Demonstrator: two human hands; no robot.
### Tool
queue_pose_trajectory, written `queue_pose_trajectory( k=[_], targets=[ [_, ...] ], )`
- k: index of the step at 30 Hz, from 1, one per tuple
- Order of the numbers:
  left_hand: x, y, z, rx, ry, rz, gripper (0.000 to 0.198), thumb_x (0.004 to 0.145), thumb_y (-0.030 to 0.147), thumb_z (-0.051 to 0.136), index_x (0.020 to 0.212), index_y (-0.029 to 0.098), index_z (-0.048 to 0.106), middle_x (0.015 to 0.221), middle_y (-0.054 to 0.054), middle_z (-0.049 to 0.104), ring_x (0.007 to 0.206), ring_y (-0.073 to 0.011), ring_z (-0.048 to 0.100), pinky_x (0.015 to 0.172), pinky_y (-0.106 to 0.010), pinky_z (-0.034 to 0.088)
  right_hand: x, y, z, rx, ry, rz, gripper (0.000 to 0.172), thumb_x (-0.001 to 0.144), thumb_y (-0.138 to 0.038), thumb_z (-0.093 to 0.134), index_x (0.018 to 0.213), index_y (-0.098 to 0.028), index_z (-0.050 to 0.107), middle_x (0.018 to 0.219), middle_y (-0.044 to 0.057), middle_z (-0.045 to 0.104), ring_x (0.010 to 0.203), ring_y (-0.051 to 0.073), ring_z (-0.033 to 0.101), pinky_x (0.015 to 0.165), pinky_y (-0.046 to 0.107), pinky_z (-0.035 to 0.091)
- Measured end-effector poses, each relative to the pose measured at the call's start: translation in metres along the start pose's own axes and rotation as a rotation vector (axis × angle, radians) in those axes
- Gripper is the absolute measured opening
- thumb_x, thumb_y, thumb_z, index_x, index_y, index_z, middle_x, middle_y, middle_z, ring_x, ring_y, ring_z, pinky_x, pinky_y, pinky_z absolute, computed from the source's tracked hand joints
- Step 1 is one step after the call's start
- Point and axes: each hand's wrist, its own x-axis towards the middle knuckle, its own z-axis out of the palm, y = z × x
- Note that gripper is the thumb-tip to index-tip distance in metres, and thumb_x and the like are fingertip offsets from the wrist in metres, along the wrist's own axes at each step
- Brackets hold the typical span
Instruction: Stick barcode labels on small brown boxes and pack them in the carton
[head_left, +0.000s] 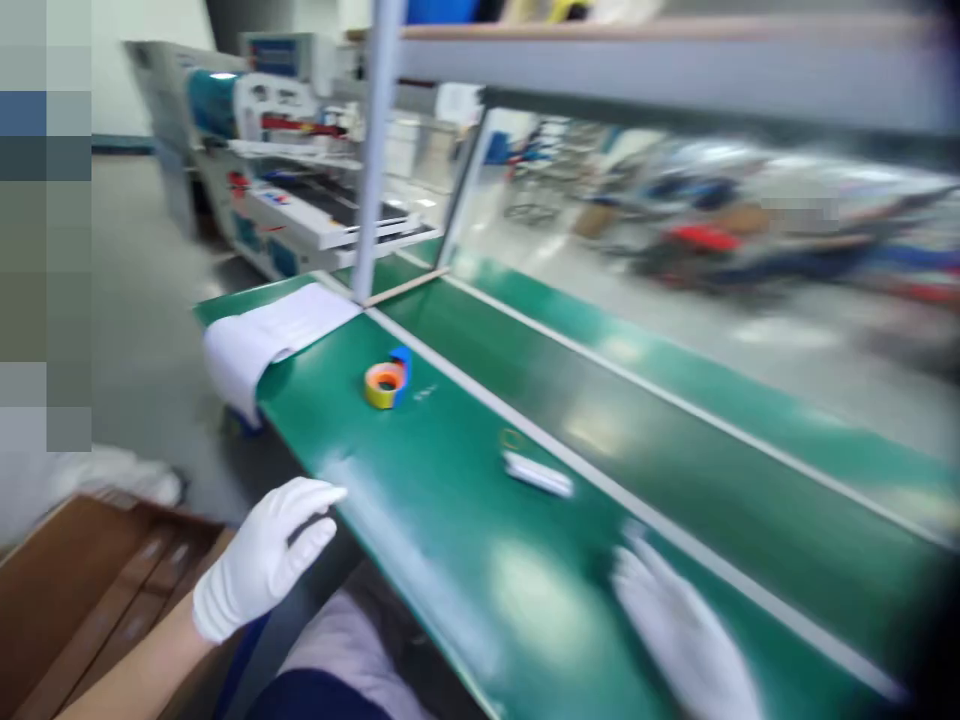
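Note:
My left hand (266, 555), in a white glove, hangs just off the near edge of the green table (420, 480), fingers and thumb apart with nothing between them. Over the table at the lower right is my right hand (682, 625), also gloved in white and smeared by motion; its fingertips are too blurred to make out. A small white cylindrical object (538, 474) lies between the hands and farther back, beside a thin yellowish ring (511, 439). Farther left stands a tape roll (384, 386) in yellow and orange with a blue part.
White paper sheets (300, 318) droop over the table's far left corner. A metal post (371, 160) rises behind them, under a shelf beam (637, 80). An open cardboard box (67, 590) sits at lower left, another white glove (124, 474) beyond it. Machines stand behind.

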Motion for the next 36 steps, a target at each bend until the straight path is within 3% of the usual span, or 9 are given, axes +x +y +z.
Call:
queue_pose_trajectory(
  k=[2, 7, 10, 13, 20, 25, 27, 32, 36],
  targets=[
    [0.049, 0.043, 0.046, -0.007, -0.184, 0.179, 0.041, 0.091, 0.050, 0.063, 0.128, 0.034, 0.073, 0.133, -0.001, 0.071, 0.128, -0.0345, 0.060, 0.118, -0.048, 0.043, -0.011, -0.005, -0.020, 0.168, 0.012, 0.021, 0.058, 0.068, -0.058, 0.090, 0.116, -0.030, 0.074, 0.119, 0.012, 0.070, 0.096, 0.024, 0.069, 0.088, 0.037, 0.060],
    [0.158, 0.122, 0.179, 0.020, -0.464, 0.443, 0.040, 0.095, 0.042, 0.060, 0.131, 0.028, 0.071, 0.138, -0.003, 0.068, 0.131, -0.0290, 0.057, 0.120, -0.039, 0.038, -0.014, -0.001, -0.020, 0.288, -0.031, -0.067, 0.056, 0.077, -0.049, 0.087, 0.123, -0.021, 0.072, 0.110, 0.010, 0.073, 0.091, 0.022, 0.069, 0.089, 0.037, 0.058],
    [0.191, 0.139, 0.248, 0.110, -0.447, 0.412, 0.037, 0.099, 0.034, 0.051, 0.127, 0.022, 0.073, 0.132, -0.010, 0.071, 0.125, -0.0297, 0.060, 0.117, -0.040, 0.039, -0.016, 0.001, -0.018, 0.325, -0.068, -0.116, 0.056, 0.080, -0.051, 0.085, 0.124, -0.019, 0.071, 0.105, 0.010, 0.073, 0.085, 0.019, 0.068, 0.082, 0.034, 0.057],
    [0.194, 0.138, 0.288, 0.217, -0.392, 0.368, 0.042, 0.099, 0.034, 0.050, 0.129, 0.014, 0.072, 0.131, -0.019, 0.069, 0.124, -0.0374, 0.058, 0.113, -0.049, 0.039, -0.018, 0.002, -0.019, 0.331, -0.089, -0.163, 0.057, 0.081, -0.054, 0.084, 0.122, -0.017, 0.070, 0.100, 0.010, 0.071, 0.080, 0.018, 0.065, 0.076, 0.034, 0.055],
    [0.175, 0.113, 0.306, 0.178, -0.457, 0.390, 0.060, 0.093, 0.043, 0.061, 0.149, 0.021, 0.057, 0.127, -0.014, 0.072, 0.125, -0.0361, 0.061, 0.109, -0.043, 0.044, -0.008, 0.012, -0.009, 0.150, 0.028, -0.296, 0.058, 0.087, -0.051, 0.074, 0.132, -0.017, 0.061, 0.101, 0.011, 0.069, 0.077, 0.020, 0.065, 0.074, 0.038, 0.056],
    [0.156, 0.118, 0.308, -0.127, -0.678, 0.370, 0.055, 0.093, 0.042, 0.061, 0.145, 0.023, 0.060, 0.124, -0.007, 0.075, 0.117, -0.0276, 0.068, 0.108, -0.037, 0.049, -0.020, 0.012, 0.007, -0.145, 0.161, -0.467, 0.063, 0.079, -0.028, 0.077, 0.140, -0.025, 0.060, 0.128, 0.009, 0.063, 0.115, 0.025, 0.061, 0.110, 0.045, 0.045],
    [0.146, 0.124, 0.308, -0.213, -0.759, 0.344, 0.051, 0.093, 0.044, 0.062, 0.140, 0.024, 0.064, 0.120, -0.005, 0.077, 0.113, -0.0262, 0.070, 0.105, -0.036, 0.052, -0.027, 0.009, 0.011, -0.240, 0.139, -0.496, 0.069, 0.075, -0.023, 0.078, 0.142, -0.027, 0.059, 0.131, 0.007, 0.064, 0.122, 0.026, 0.059, 0.114, 0.046, 0.042],
    [0.132, 0.132, 0.308, -0.272, -0.876, 0.279, 0.046, 0.090, 0.049, 0.064, 0.128, 0.025, 0.072, 0.123, -0.006, 0.077, 0.113, -0.0279, 0.070, 0.101, -0.036, 0.054, -0.032, 0.008, 0.014, -0.343, 0.064, -0.471, 0.063, 0.083, -0.025, 0.070, 0.144, -0.021, 0.054, 0.099, 0.002, 0.070, 0.087, 0.019, 0.067, 0.085, 0.036, 0.057],
    [0.135, 0.134, 0.306, -0.320, -0.895, 0.233, 0.045, 0.081, 0.046, 0.075, 0.121, 0.025, 0.075, 0.127, -0.006, 0.075, 0.116, -0.0284, 0.068, 0.104, -0.035, 0.052, -0.031, 0.011, 0.014, -0.371, 0.079, -0.452, 0.053, 0.090, -0.028, 0.064, 0.142, -0.019, 0.055, 0.094, 0.001, 0.070, 0.081, 0.018, 0.066, 0.077, 0.033, 0.056]
  ],
)
